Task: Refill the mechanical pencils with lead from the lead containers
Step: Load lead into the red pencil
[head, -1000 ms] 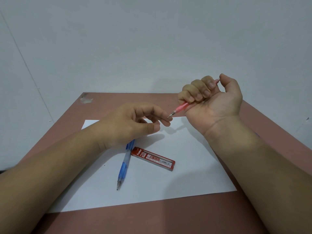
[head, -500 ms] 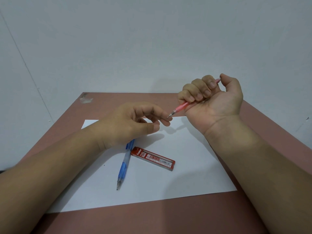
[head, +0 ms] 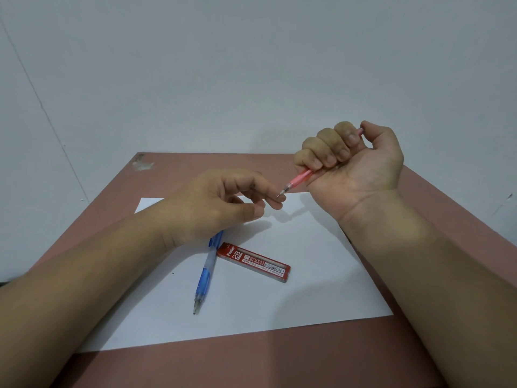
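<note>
My right hand (head: 361, 169) grips a pink mechanical pencil (head: 299, 179) in a fist, palm toward me, with the thumb on the pencil's top end. The pencil's tip points down-left and meets a fingertip of my left hand (head: 221, 203), whose fingers are loosely curled and whose thumb stays apart from them. Nothing shows between the left fingers. A blue mechanical pencil (head: 205, 278) lies on the white paper (head: 307, 275), partly under my left hand, tip toward me. Right beside it lies a red 2B lead container (head: 253, 261), closed and flat.
The paper lies on a reddish-brown table (head: 251, 365) set against a plain pale wall. A scuffed patch (head: 142, 163) marks the table's far left corner.
</note>
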